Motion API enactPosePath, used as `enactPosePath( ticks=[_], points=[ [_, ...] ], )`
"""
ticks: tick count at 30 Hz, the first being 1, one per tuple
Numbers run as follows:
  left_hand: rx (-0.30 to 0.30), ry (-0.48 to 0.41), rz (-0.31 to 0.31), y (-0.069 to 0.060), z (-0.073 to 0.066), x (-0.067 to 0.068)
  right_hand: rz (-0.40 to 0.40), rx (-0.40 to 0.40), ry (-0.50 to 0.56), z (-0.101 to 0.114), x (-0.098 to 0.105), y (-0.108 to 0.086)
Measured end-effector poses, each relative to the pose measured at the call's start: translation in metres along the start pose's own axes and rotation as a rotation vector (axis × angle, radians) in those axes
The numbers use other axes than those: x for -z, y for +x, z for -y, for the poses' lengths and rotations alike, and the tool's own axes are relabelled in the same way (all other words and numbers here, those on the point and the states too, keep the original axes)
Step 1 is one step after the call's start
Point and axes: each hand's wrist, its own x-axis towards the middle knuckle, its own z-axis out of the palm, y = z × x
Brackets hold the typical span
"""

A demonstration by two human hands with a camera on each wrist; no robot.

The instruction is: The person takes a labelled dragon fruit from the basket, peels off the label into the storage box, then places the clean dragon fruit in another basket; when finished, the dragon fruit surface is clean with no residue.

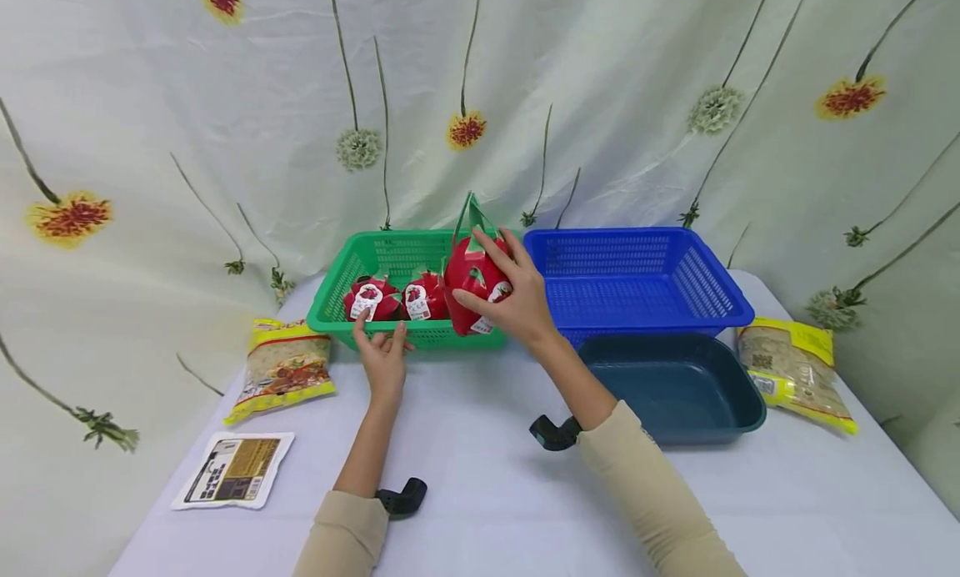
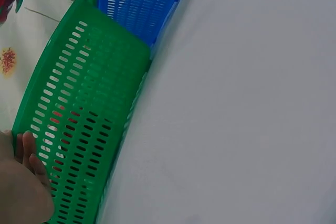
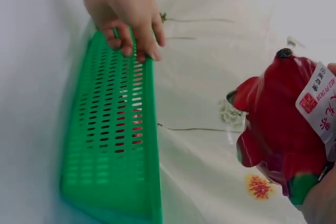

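Note:
My right hand (image 1: 517, 298) holds a red dragon fruit (image 1: 468, 289) with a white label above the right end of a green basket (image 1: 450, 337). Green strips rise to a point above the fruit. The right wrist view shows this dragon fruit (image 3: 278, 124) close up, its label reading RED PITAYA. Inside the basket lie two more labelled dragon fruits, one on the left (image 1: 384, 306) and one in the middle (image 1: 435, 289). My left hand (image 1: 384, 360) grips the basket's front rim, some fingers curled against the outer slotted wall, as the left wrist view shows.
A blue basket (image 1: 637, 320) stands right of the green one, with a dark teal tub (image 1: 675, 431) in front. Yellow-edged bags lie at left (image 1: 288, 368) and right (image 1: 795, 368). A flat white pouch (image 1: 236, 469) lies front left. Behind hangs a flowered cloth (image 1: 615, 110).

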Motion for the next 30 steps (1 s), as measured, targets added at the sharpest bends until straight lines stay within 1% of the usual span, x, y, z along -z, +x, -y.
enactPosePath(
  ticks=[1,3,6,8,10,14,15,18,22,26,30],
  points=[
    [0.004,0.001,0.000,0.000,-0.001,0.001,0.020,0.013,0.019,0.003,0.004,-0.006],
    [0.006,0.002,0.000,0.001,-0.002,0.001,0.072,0.015,0.065,0.016,0.016,-0.019],
    [0.008,0.009,0.004,0.001,-0.002,0.002,0.173,0.016,0.153,0.017,0.029,-0.043],
    [0.011,0.011,0.004,0.001,-0.002,0.002,0.256,0.008,0.203,0.013,0.036,-0.059],
    [0.016,0.011,0.005,0.001,-0.001,0.002,0.340,0.004,0.241,-0.001,0.038,-0.076],
    [0.022,0.000,0.008,0.000,-0.002,0.001,0.497,-0.082,0.251,-0.010,0.041,-0.102],
    [0.023,-0.005,0.009,0.000,-0.002,0.001,0.526,-0.109,0.235,-0.011,0.041,-0.106],
    [0.014,-0.014,0.007,0.001,-0.003,0.001,0.609,-0.187,0.169,-0.015,0.036,-0.115],
    [0.000,-0.009,0.003,0.001,-0.003,0.002,0.698,-0.240,0.071,-0.019,0.027,-0.118],
    [0.003,0.016,0.005,0.001,-0.002,0.002,0.758,-0.268,0.029,-0.024,0.020,-0.116],
    [0.006,0.044,0.006,0.000,-0.001,0.002,0.817,-0.267,0.027,-0.027,0.016,-0.111]
  ],
)
